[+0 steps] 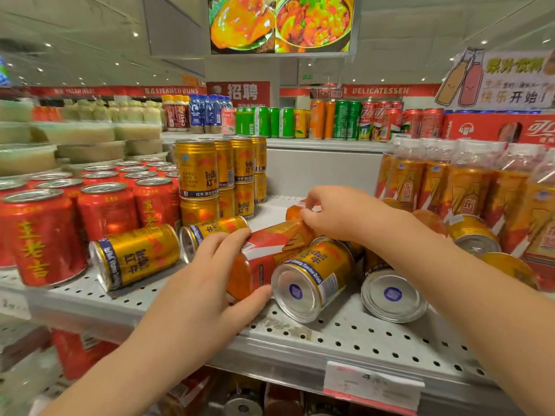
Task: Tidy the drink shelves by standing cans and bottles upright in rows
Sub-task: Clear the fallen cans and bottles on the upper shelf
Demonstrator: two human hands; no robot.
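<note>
Two hands are gripping one toppled orange bottle near the front edge of the shelf, your left hand wrapping its base, your right hand pinching its neck.

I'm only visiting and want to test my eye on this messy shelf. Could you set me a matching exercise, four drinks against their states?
Things:
1 red cans
2 orange bottle
3 green cans
4 gold can beside the red cans

States:
A lying, no hand on it
B upright, top shelf
C lying, left hand grips it
D upright in rows, left

Pairs: 1-D; 2-C; 3-B; 4-A
</note>
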